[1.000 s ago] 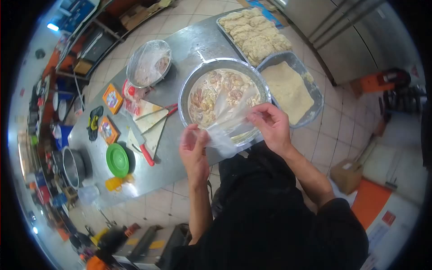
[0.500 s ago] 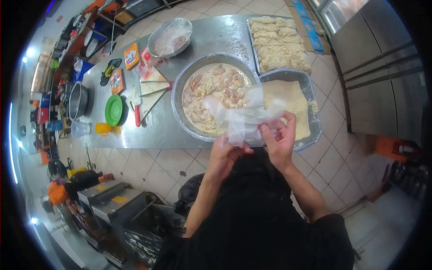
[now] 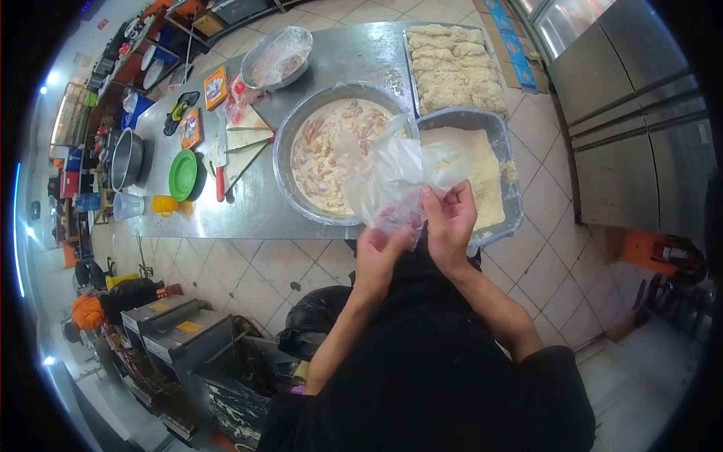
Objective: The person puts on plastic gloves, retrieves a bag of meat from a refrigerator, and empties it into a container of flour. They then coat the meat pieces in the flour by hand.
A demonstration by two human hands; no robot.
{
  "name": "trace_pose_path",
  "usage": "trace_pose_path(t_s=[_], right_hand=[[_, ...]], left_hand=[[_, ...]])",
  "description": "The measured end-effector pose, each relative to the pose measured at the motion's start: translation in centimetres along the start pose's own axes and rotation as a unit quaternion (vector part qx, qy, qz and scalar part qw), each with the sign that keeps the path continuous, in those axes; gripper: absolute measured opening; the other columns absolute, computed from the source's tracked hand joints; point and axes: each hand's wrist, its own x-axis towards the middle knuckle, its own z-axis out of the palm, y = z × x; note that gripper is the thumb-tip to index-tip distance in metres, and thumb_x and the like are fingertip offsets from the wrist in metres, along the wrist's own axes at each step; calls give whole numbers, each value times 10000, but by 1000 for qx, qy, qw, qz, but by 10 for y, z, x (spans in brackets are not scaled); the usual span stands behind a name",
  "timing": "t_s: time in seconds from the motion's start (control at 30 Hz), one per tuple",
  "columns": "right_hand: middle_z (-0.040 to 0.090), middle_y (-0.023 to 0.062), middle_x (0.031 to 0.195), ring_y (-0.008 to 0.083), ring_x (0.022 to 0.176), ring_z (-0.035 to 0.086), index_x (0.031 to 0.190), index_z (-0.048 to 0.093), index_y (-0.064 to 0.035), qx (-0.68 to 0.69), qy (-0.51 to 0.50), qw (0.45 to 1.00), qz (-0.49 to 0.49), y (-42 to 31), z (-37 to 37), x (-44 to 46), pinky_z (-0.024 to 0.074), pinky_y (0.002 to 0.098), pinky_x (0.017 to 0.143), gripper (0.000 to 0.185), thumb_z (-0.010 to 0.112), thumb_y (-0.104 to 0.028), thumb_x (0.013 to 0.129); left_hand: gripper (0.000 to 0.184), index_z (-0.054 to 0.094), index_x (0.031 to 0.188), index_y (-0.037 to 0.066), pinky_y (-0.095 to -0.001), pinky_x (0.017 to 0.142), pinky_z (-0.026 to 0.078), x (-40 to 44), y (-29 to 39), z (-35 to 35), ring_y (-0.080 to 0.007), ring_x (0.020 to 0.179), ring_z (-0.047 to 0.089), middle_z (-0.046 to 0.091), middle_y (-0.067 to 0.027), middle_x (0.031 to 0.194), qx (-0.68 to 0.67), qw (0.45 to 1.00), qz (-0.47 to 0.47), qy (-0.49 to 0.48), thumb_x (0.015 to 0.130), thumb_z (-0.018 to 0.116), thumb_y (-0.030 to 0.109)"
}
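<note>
My left hand (image 3: pixel 382 256) and my right hand (image 3: pixel 449 218) both pinch a thin clear plastic piece (image 3: pixel 399 169), perhaps a bag or glove. It spreads crumpled above the near right rim of a big round bowl (image 3: pixel 283 154). Raw meat pieces in pale batter (image 3: pixel 320 162) fill that bowl. Right of it stands a grey tub (image 3: pixel 514 188) of light crumbs (image 3: pixel 489 177), partly hidden by the plastic. Behind the tub, coated pieces (image 3: pixel 456 71) lie in rows on a tray.
On the steel table (image 3: pixel 256 218) are a film-covered bowl (image 3: pixel 279 60), a red-handled knife (image 3: pixel 220 181), a green plate (image 3: pixel 183 175), a yellow cup (image 3: pixel 163 205) and a metal bowl (image 3: pixel 126 158). A black bag (image 3: pixel 312 320) is below the table edge; steel cabinets (image 3: pixel 633 113) stand right.
Earlier the plastic was stretched between my separated hands; now they are closer together and it is bunched up, extending upward. The view has turned, and the table appears shifted.
</note>
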Motion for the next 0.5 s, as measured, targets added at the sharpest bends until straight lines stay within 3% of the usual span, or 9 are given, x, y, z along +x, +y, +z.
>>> trace_pose_path(t_s=[0.03, 0.07, 0.23, 0.37, 0.5], right_hand=[[627, 97, 1030, 83, 912, 599, 1072, 447, -17, 6, -9, 1000, -1, -1, -1, -1, 500, 240, 826, 190, 606, -20, 967], [627, 97, 1030, 83, 912, 599, 1072, 447, -17, 6, -9, 1000, -2, -3, 0, -2, 500, 240, 826, 190, 606, -20, 967], [611, 134, 1118, 133, 998, 621, 1213, 409, 2, -13, -5, 999, -35, -8, -6, -10, 514, 272, 874, 289, 577, -28, 980], [606, 129, 1127, 137, 1011, 614, 1236, 405, 2, -30, -12, 998, -45, -3, -22, -17, 517, 284, 874, 313, 581, -40, 980], [562, 97, 1146, 135, 988, 598, 1236, 413, -6, 33, 9, 999, 30, -4, -37, -21, 505, 278, 877, 329, 596, -40, 966]], left_hand=[[435, 515, 1341, -49, -322, 915, 517, 2, 0, -4, -226, 1051, 664, 657, -153, 1176, -4, 997, -71, 24, 1008, 604, 217], [298, 610, 1175, -62, -283, 833, 543, 3, -1, -6, -200, 920, 702, 705, -116, 1031, 1, 994, -57, 94, 1021, 576, 191], [259, 610, 1148, -37, -312, 793, 576, 5, 14, -6, -187, 914, 706, 697, -105, 1008, -16, 995, -24, 90, 1026, 563, 186], [204, 620, 1073, 1, -341, 801, 589, 0, 6, -14, -191, 890, 700, 687, -73, 971, -84, 987, -38, 132, 1010, 590, 192], [144, 620, 1060, 16, -334, 788, 585, 1, -4, -19, -188, 875, 695, 688, -72, 939, -53, 988, -46, 137, 960, 662, 111]])
